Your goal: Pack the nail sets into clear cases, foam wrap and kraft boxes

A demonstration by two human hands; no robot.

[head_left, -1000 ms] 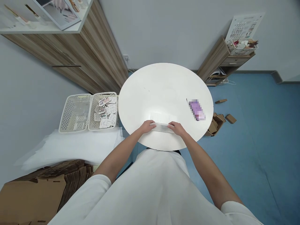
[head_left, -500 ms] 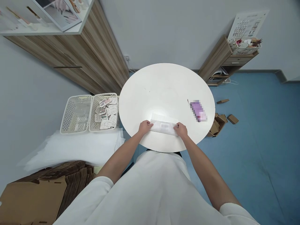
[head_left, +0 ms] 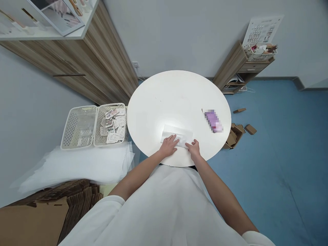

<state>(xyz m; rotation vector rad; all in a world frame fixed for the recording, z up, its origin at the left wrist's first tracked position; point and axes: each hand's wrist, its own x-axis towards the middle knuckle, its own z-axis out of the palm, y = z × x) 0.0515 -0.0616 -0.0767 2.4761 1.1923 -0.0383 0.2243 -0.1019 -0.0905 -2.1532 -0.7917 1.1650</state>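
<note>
A thin white sheet (head_left: 183, 131), folded over into a narrow strip, lies on the white oval table (head_left: 179, 89) near its front edge. My left hand (head_left: 168, 146) rests flat on the strip's left half, fingers spread and pointing right. At the strip's lower right corner is my right hand (head_left: 193, 148), its thumb and forefinger apart and touching the edge. Whether anything is wrapped inside the sheet cannot be seen.
A blurred purple item (head_left: 213, 120) lies on the table's right side. At left are a white basket of printed cards (head_left: 115, 124), a basket with clear plastic (head_left: 79, 126), stacked white sheets (head_left: 79, 167) and flat cardboard boxes (head_left: 33, 218). An open carton (head_left: 234, 136) stands on the floor.
My left hand has let go of the strip's left end and moved right, flat onto it. My right hand has shifted down to the lower right corner and loosened its pinch.
</note>
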